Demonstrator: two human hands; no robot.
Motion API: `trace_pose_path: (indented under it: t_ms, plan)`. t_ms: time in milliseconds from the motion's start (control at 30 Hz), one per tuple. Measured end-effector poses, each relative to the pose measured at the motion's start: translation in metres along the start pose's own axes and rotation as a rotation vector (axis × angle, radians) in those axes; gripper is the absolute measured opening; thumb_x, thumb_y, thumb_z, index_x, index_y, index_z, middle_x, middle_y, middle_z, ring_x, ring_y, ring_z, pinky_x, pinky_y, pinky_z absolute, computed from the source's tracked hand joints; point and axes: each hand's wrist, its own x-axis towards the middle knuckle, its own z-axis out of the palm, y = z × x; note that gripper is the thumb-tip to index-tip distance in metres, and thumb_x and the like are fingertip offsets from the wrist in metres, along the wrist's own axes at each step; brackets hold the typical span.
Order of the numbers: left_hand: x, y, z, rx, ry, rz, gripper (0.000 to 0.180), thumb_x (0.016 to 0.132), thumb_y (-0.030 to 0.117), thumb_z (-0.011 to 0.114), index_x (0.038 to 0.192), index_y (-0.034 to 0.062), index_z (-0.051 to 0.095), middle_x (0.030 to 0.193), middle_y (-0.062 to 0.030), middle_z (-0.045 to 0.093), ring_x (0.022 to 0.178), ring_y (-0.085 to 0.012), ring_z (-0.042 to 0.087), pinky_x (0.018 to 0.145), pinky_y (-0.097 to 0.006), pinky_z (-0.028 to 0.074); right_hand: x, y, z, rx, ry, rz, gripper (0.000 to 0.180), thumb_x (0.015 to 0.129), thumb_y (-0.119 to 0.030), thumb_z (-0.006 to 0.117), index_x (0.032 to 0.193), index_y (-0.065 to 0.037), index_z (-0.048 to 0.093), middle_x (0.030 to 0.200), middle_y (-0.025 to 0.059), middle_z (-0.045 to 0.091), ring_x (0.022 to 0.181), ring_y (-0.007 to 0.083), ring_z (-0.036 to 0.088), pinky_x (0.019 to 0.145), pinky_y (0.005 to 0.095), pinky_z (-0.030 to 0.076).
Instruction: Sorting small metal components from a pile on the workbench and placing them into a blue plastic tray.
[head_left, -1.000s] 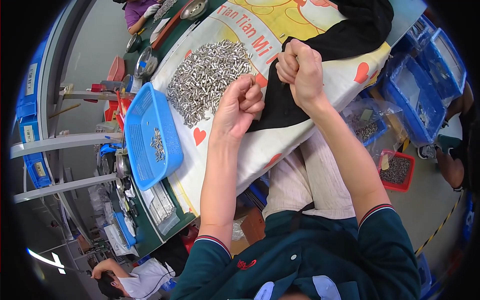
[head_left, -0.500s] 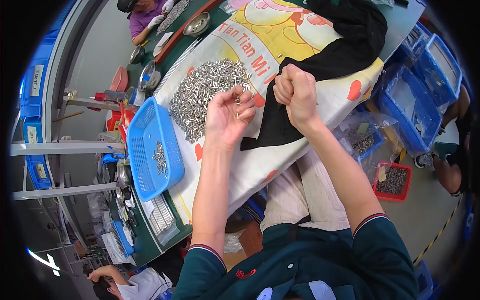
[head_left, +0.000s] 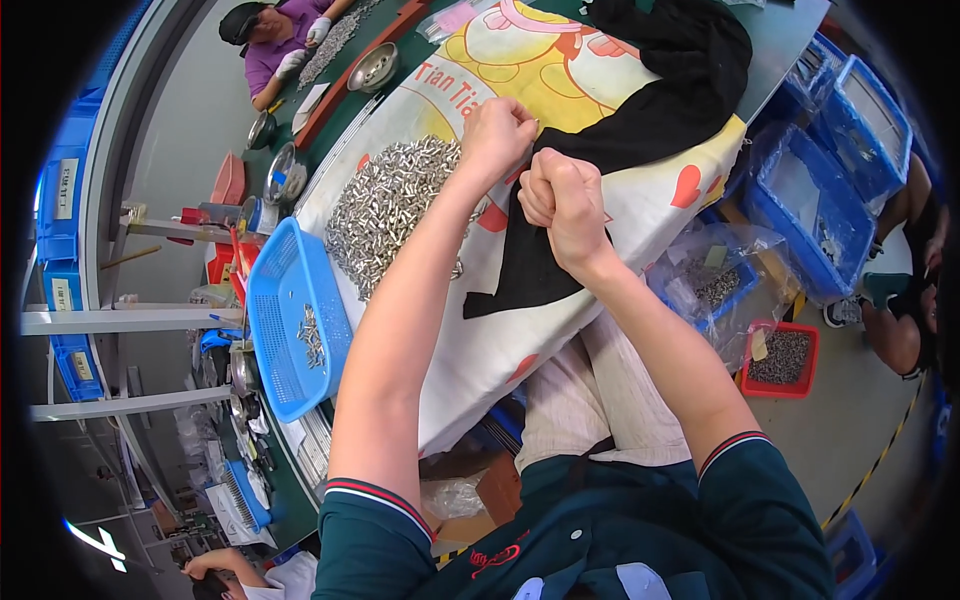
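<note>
My left hand is over the cloth at the right edge of a pile of small silvery metal pins. Its fingers are curled together in a pinch, and whatever they hold is hidden. Close beside it on the right, my right hand is closed in a fist above the black cloth; what is inside cannot be seen. Both hands are raised near each other, apart. Under the pile lies a white and yellow printed cloth with red hearts.
Left of the pile stands a blue plastic basket with some pins. Metal bowls sit along the far left. On the right are blue bins and a red bin of small parts. A person works at the far left.
My left hand has moved away from me and to the right, turning from palm up to back up. My right fist has shifted slightly left and nearer, still closed.
</note>
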Motion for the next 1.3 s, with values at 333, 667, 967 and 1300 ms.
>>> trace_pose_path:
  t_ms: [333, 667, 967, 1300]
  plan:
    - [-0.071, 0.001, -0.039, -0.301, -0.099, -0.144, 0.017, 0.079, 0.015, 0.058, 0.080, -0.0027, 0.059, 0.057, 0.0001, 0.053, 0.052, -0.0037, 0.043, 0.045, -0.021, 0.035, 0.001, -0.001, -0.002, -0.025, 0.022, 0.021, 0.038, 0.089, -0.019, 0.036, 0.053, -0.009, 0.029, 0.044, -0.0023, 0.025, 0.037, 0.0060, 0.019, 0.037, 0.0237, 0.015]
    - [-0.144, 0.013, -0.016, -0.252, 0.016, -0.064, 0.008, 0.075, 0.004, 0.060, 0.077, -0.0023, 0.057, 0.061, -0.0158, 0.058, 0.053, -0.0253, 0.058, 0.052, -0.033, 0.044, 0.000, 0.000, -0.004, 0.143, -0.027, 0.005, 0.036, 0.087, -0.014, 0.038, 0.052, -0.009, 0.029, 0.044, -0.0036, 0.028, 0.037, 0.0038, 0.019, 0.035, 0.0230, 0.015]
    - [-0.144, 0.018, -0.017, -0.223, 0.000, -0.102, 0.007, 0.075, 0.003, 0.060, 0.077, -0.0027, 0.057, 0.061, -0.0150, 0.058, 0.051, -0.0228, 0.057, 0.052, -0.031, 0.044, -0.002, -0.002, -0.004, 0.119, -0.023, 0.053, 0.036, 0.086, -0.014, 0.038, 0.052, -0.009, 0.029, 0.044, -0.0037, 0.027, 0.037, 0.0040, 0.019, 0.036, 0.0232, 0.016]
    - [-0.145, 0.018, -0.017, -0.212, 0.001, -0.107, 0.007, 0.076, 0.004, 0.060, 0.078, -0.0021, 0.058, 0.060, -0.0140, 0.058, 0.051, -0.0216, 0.057, 0.052, -0.031, 0.044, -0.002, -0.003, -0.004, 0.138, -0.020, 0.063, 0.038, 0.087, -0.016, 0.038, 0.051, -0.009, 0.028, 0.043, -0.0035, 0.027, 0.037, 0.0043, 0.019, 0.036, 0.0236, 0.016]
